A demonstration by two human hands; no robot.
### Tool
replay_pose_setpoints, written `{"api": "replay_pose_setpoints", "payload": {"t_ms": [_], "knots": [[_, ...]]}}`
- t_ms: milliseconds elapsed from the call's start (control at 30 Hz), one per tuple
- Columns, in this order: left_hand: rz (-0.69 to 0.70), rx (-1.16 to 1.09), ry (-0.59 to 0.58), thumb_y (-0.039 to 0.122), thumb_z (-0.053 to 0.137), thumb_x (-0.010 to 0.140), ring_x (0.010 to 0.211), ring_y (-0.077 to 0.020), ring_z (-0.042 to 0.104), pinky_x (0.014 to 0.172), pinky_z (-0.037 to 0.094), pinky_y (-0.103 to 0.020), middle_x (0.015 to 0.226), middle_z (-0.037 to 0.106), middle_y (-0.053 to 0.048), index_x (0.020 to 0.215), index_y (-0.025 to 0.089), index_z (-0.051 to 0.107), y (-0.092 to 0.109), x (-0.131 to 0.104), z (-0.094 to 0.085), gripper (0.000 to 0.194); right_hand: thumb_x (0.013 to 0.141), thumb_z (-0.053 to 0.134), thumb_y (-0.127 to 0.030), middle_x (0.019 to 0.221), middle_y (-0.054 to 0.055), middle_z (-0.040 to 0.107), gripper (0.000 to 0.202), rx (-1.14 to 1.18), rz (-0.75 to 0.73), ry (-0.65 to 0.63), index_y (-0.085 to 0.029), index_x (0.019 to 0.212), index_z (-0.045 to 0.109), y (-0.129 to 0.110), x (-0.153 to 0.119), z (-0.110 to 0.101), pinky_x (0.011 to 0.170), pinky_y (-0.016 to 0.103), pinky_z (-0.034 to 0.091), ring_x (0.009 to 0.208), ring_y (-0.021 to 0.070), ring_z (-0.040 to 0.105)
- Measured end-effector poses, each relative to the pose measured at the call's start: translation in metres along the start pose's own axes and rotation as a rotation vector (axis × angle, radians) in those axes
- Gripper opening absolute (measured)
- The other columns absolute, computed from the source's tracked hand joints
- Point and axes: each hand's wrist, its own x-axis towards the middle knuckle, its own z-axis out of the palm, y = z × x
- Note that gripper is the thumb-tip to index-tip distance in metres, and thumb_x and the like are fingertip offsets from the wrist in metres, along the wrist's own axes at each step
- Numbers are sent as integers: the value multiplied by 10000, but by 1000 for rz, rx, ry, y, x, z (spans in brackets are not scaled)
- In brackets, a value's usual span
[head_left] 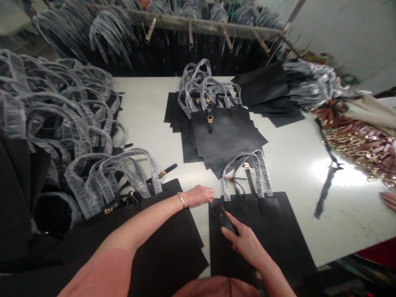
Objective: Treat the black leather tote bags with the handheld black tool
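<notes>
A black bag panel [262, 235] with plastic-wrapped handles [264, 177] lies before me on the white table. My right hand [246, 243] is closed around a dark handheld tool [224, 218], whose far end rests at the panel's upper left. At that panel's top left corner is my left hand [199, 195], its fingers curled together; what they pinch, if anything, is too small to tell. Under my left forearm spreads a stack of black panels [167, 231], also with wrapped handles. Further back, more black bag pieces [222, 132] are piled, the top one with a gold-buckled strap.
Many plastic-wrapped handles [62, 107] heap up at the left. Brown straps with gold rings [361, 144] cover the right side. Black panels [262, 84] lie back right. A rack [204, 25] stands behind. Another person's hand [389, 200] shows at the right edge.
</notes>
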Motion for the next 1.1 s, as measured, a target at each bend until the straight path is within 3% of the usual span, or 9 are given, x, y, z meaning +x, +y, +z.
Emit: {"api": "replay_pose_setpoints", "payload": {"t_ms": [200,367,467,667,800,900,1000,1100], "knots": [[-127,-29,75,323,427,1000,845,-148,588,715,435,-235,949,596,-36,931,183,625,-4,-4,-5,252,873,529,-411,493,-52,554,610,-8,19,-10,-172,1430,463,0,0,-1,534,262,437,465,159,565],[109,-6,2,274,549,949,815,-118,591,647,424,-207,959,613,8,957,258,630,2,-6,-12,83,872,532,-394,506,-56,554,586,23,1,-6,-194,1420,475,2,0,1,505,244,417,460,144,560],[292,72,-21,137,509,936,721,-131,553,585,419,-237,868,589,-11,847,227,603,2,-2,-11,158,872,533,-401,494,-60,544,594,39,1,-3,-181,1420,473,2,0,1,497,243,414,449,141,545],[378,32,-52,81,502,899,705,-152,526,618,459,-263,810,564,-38,744,211,535,-4,4,-4,205,870,531,-402,541,-43,598,586,5,-2,-2,-188,1414,486,-3,-2,-1,550,264,457,471,152,573],[329,-5,-57,109,536,885,687,-141,522,644,467,-248,804,555,-33,746,206,528,-10,5,-1,169,852,544,-411,679,7,701,596,-41,4,22,-200,1408,499,-6,-3,-1,627,298,500,551,185,638],[172,-8,6,125,484,923,710,-146,532,660,462,-254,856,561,-45,824,184,554,-18,4,-3,135,849,550,-407,742,24,730,593,-50,-7,18,-211,1407,503,-8,-2,-2,675,312,511,607,202,669],[-21,-9,104,124,352,980,771,-156,556,698,459,-270,935,568,-73,947,148,569,-25,0,-11,221,851,548,-401,773,31,742,593,-41,-11,9,-210,1410,498,-8,-2,-3,691,319,513,618,204,675],[-42,-43,111,189,400,997,851,-140,588,735,448,-234,976,599,-40,1010,186,601,-23,-5,-19,201,851,549,-395,772,32,742,596,-44,-10,9,-206,1413,494,-7,-2,-3,686,318,516,617,205,677]]}}
